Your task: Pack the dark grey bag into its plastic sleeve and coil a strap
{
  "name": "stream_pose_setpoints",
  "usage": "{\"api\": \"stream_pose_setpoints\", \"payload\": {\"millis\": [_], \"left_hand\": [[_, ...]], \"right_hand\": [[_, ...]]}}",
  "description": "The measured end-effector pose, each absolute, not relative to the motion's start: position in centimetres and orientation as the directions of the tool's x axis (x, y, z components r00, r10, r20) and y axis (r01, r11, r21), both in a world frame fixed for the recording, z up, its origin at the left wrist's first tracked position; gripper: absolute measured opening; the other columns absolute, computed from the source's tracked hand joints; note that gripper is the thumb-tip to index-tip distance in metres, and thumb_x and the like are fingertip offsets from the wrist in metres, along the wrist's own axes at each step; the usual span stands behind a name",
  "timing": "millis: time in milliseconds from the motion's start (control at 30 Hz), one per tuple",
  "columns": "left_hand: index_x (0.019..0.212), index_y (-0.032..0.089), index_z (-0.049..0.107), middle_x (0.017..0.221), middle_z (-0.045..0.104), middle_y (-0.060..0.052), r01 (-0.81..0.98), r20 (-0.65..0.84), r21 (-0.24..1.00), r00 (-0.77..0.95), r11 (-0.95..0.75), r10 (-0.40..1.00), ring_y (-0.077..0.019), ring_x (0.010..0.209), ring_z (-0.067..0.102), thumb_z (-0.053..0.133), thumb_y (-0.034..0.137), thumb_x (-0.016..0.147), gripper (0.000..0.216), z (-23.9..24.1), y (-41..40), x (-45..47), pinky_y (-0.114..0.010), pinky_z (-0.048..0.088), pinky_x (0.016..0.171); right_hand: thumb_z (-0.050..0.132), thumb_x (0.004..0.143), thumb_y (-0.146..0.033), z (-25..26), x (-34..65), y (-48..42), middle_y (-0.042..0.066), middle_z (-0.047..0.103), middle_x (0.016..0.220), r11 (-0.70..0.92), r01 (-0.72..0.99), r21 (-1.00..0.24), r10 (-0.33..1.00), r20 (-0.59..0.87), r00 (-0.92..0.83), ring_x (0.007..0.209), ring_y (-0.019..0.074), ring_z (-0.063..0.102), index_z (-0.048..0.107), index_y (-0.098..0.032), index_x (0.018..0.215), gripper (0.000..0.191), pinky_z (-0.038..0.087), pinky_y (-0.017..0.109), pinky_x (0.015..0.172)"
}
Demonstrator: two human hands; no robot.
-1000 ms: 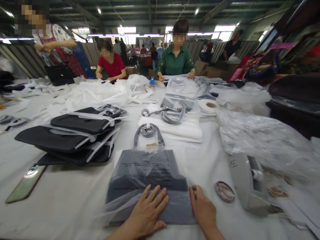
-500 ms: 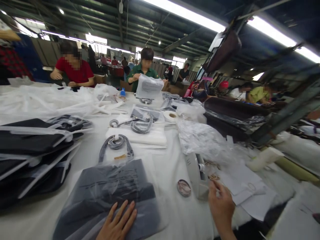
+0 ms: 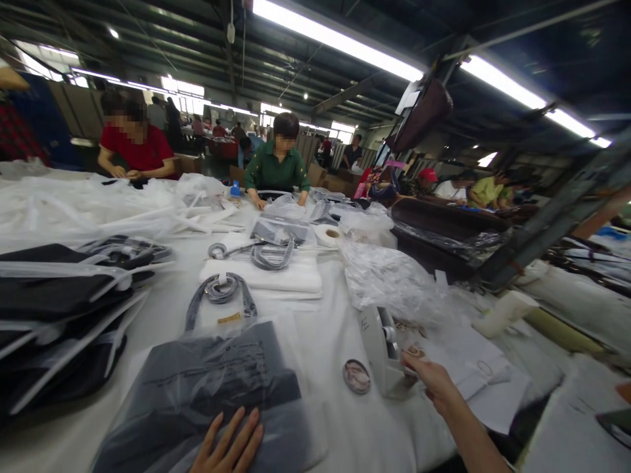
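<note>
A dark grey handbag (image 3: 211, 381) lies on the white-covered table inside a clear plastic bag. Its looped handles (image 3: 221, 289) stretch out beyond the far end. My left hand (image 3: 229, 443) rests flat on the near part of the wrapped bag, fingers spread. To the right stands a pale grey tape dispenser (image 3: 379, 355). My right hand (image 3: 431, 378) is at the dispenser's right side, fingers pinched together at its edge. Whatever is between those fingertips is too small to make out. A round disc with a dark rim (image 3: 355, 376) lies left of the dispenser.
Black bags with white-wrapped straps (image 3: 64, 282) are piled at left. Clear plastic (image 3: 389, 276) is heaped behind the dispenser. A tape roll (image 3: 329, 235) and another wrapped bag (image 3: 279, 230) lie farther back. A co-worker in green (image 3: 277, 164) leans over the far side.
My right hand has moved in against the dispenser's side, its forearm now reaching in from the lower right. My left hand stays on the bag. The co-worker in green has lowered a plastic-wrapped item.
</note>
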State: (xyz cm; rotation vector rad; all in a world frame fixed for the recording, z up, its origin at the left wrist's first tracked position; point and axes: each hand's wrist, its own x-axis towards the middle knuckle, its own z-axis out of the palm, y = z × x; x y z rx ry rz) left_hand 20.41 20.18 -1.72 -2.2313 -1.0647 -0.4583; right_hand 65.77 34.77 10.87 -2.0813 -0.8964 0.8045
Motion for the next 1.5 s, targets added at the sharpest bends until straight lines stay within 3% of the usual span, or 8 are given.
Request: {"api": "stream_pose_setpoints", "payload": {"millis": [300,600,900,1067,1167,1300,1400,1500], "left_hand": [[0.128,0.031,0.055,0.141,0.051,0.001,0.783,0.516,-0.402,0.621,-0.474,0.59,-0.0318,0.144,0.014,0.056,0.036,0.08,0.048,-1.3,20.1,20.4,-0.057,0.0,0.119],[0.13,0.032,0.053,0.139,0.052,0.004,0.832,0.503,-0.28,0.552,-0.479,0.665,-0.0276,0.145,0.009,0.053,0.04,0.082,0.049,-2.6,19.5,20.7,-0.052,-0.003,0.12],[0.128,0.027,0.056,0.138,0.054,-0.002,0.788,0.489,-0.328,0.613,-0.521,0.62,-0.033,0.144,0.009,0.05,0.06,0.083,0.057,-1.0,19.6,20.6,-0.056,-0.006,0.118],[0.133,0.026,0.051,0.143,0.049,-0.003,0.808,0.47,-0.271,0.585,-0.523,0.661,-0.0306,0.145,0.007,0.051,0.065,0.082,0.064,-1.0,19.4,20.6,-0.054,-0.008,0.117],[0.141,0.025,0.039,0.149,0.04,-0.002,0.827,0.405,-0.191,0.557,-0.528,0.726,-0.0285,0.144,0.008,0.051,0.063,0.082,0.071,-0.4,18.9,20.6,-0.052,-0.012,0.116],[0.148,0.025,0.021,0.157,0.023,-0.001,0.854,0.28,-0.039,0.508,-0.519,0.815,-0.027,0.143,0.015,0.048,0.061,0.085,0.077,0.2,18.4,20.3,-0.049,-0.009,0.117],[0.149,0.027,0.015,0.158,0.018,0.0,0.854,0.233,0.055,0.493,-0.518,0.838,-0.0269,0.143,0.015,0.04,0.062,0.089,0.074,0.1,18.4,20.0,-0.049,-0.004,0.117],[0.149,0.027,0.012,0.158,0.017,-0.001,0.847,0.238,0.111,0.485,-0.52,0.841,-0.0278,0.143,0.016,0.036,0.063,0.09,0.073,0.0,18.4,19.8,-0.05,0.0,0.117]], "right_hand": [[0.075,0.036,-0.045,10.2,65.4,34.9,0.014,0.071,0.076,-0.457,0.228,-0.86,0.764,-0.248,0.596,0.09,0.0342,0.062,0.068,-0.016,0.056,0.036,0.049,0.044,0.075],[0.073,0.039,-0.05,10.0,66.6,29.6,0.012,0.066,0.117,-0.394,0.295,-0.87,0.776,-0.143,0.615,0.112,0.0347,0.056,0.071,-0.019,0.058,0.037,0.04,0.041,0.102],[0.053,0.053,-0.065,5.2,66.0,27.0,0.01,0.07,0.064,-0.497,0.432,-0.753,0.799,-0.203,0.566,0.064,0.0268,0.066,0.068,-0.019,0.064,0.05,0.049,0.035,0.054],[0.046,0.052,-0.062,4.8,67.0,24.8,0.008,0.062,0.046,-0.509,0.641,-0.574,0.831,-0.136,0.539,0.05,0.0281,0.059,0.06,-0.024,0.044,0.041,0.044,0.04,0.053],[0.043,0.062,-0.065,6.9,65.3,23.6,0.006,0.067,0.058,-0.331,0.808,-0.487,0.936,-0.061,0.347,0.06,0.0281,0.064,0.065,-0.026,0.057,0.045,0.049,0.039,0.059],[0.049,0.079,-0.057,12.5,58.0,24.6,0.004,0.072,0.077,0.236,0.843,-0.483,0.963,0.0,-0.27,0.069,0.0218,0.068,0.069,-0.026,0.077,0.036,0.051,0.03,0.067],[0.044,0.092,-0.039,16.8,50.5,26.1,0.001,0.068,0.07,0.621,0.646,-0.444,0.671,-0.125,-0.731,0.066,0.016,0.064,0.067,-0.025,0.075,0.032,0.046,0.025,0.062],[0.052,0.089,-0.026,18.3,44.0,28.1,-0.001,0.067,0.07,0.823,0.486,-0.295,0.409,-0.285,-0.867,0.068,0.0145,0.064,0.069,-0.026,0.076,0.021,0.041,0.024,0.061]]}}
